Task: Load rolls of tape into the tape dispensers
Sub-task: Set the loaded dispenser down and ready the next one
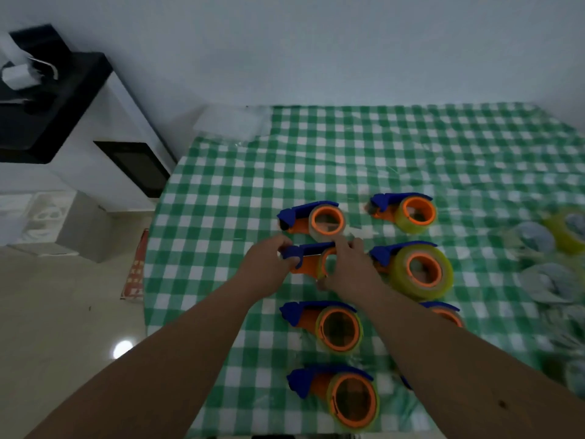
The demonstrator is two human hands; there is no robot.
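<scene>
Fingers of left hand [269, 264] grip the blue head of a dispenser [308, 261] mid-bench; right hand [348, 267] curls over its roll, hiding it. Rolls [550, 280] at right edge blurred.

Probably a home: gingham-clothed table [348, 160], tiled floor [63, 312], white cabinet [104, 128] beside it.

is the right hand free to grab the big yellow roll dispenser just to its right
Probably not right away. The right hand is curled on the dispenser that the left hand also holds. The big-roll dispenser lies beside it with nothing between, so letting go comes first.
</scene>
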